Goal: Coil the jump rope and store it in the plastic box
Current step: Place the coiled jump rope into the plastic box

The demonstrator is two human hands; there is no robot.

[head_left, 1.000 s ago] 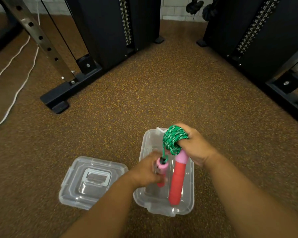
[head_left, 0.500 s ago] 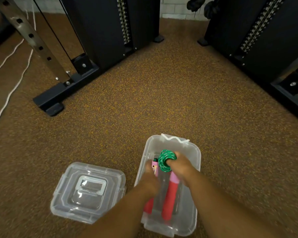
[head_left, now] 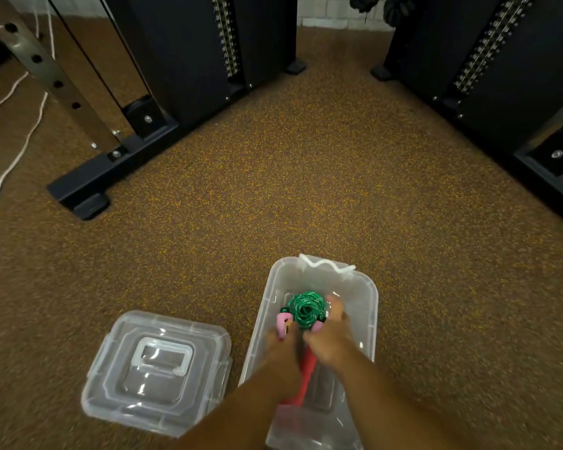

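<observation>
The clear plastic box (head_left: 369, 297) stands open on the floor in front of me. Inside it lies the jump rope: a green coil (head_left: 306, 309) at the far end, with pink-capped red handles (head_left: 307, 368) running toward me. My left hand (head_left: 281, 347) grips the left handle near its pink cap. My right hand (head_left: 330, 341) holds the right handle, fingers beside the coil. Both hands are down inside the box and hide much of the handles.
The box's clear lid (head_left: 156, 368) lies flat on the floor just left of the box. Black gym machine frames (head_left: 111, 170) stand at the far left and far right (head_left: 533, 125). A white cord (head_left: 17, 157) trails along the left floor.
Both hands have lowered the coiled rope and its handles from above the box down into it. The view has dipped a little closer to the box.
</observation>
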